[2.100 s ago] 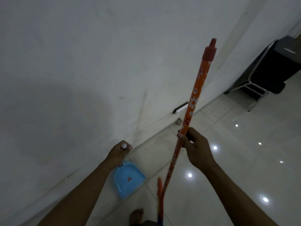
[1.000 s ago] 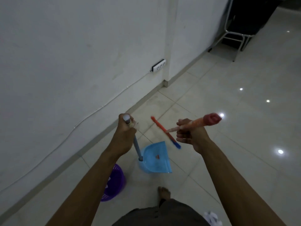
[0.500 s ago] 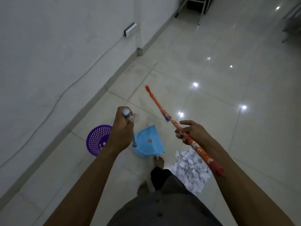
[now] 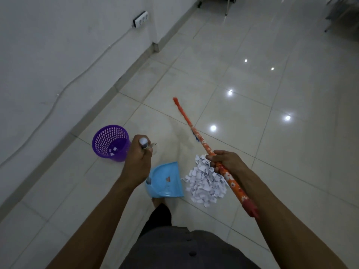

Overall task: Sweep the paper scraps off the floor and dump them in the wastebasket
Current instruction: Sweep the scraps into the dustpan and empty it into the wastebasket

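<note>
Head view showed your left hand point(image 4: 138, 162) clenched round the top of the dustpan point(image 4: 165, 181) handle, the pan down by your foot. Your right hand point(image 4: 227, 162) grasped the orange broom point(image 4: 194, 131) along its stick, which slanted away over the floor point(image 4: 252, 133). The scraps point(image 4: 204, 183) lay heaped just right of the pan's mouth. The purple basket point(image 4: 110, 142) stood left, near the wall, with a few scraps inside.

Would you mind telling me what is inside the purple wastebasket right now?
A few white paper scraps lie at the bottom of the purple wastebasket; its near wall hides part of the bottom.
</note>
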